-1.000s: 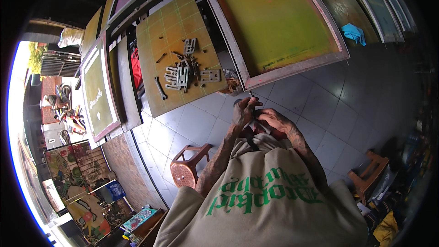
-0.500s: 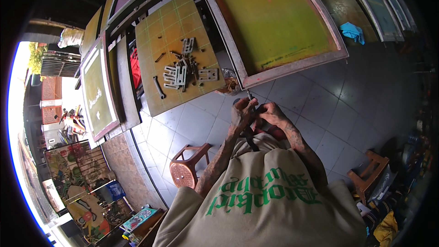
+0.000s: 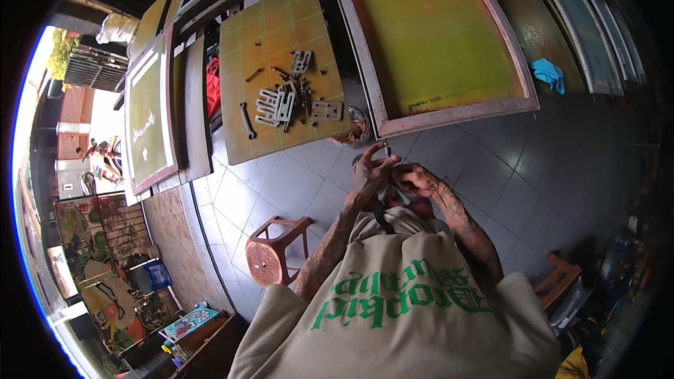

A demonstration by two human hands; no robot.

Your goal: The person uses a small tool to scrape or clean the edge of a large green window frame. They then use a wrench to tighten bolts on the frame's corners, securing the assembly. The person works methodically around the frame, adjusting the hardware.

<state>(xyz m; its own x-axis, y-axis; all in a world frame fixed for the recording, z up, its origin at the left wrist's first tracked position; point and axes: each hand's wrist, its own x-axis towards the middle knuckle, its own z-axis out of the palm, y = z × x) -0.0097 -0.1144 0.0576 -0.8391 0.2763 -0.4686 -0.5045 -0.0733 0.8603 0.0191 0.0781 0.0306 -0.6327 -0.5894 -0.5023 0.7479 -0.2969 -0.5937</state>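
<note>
Head view: left hand (image 3: 366,180) pinching slim metallic piece (image 3: 387,149); right hand (image 3: 420,181) curled alongside, grip unclear; slotted plates (image 3: 284,107).

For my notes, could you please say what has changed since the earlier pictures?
The view has tilted; the left hand has its index finger and thumb further apart. The right hand stays beside it; wrench and brackets still lie on the board.
</note>
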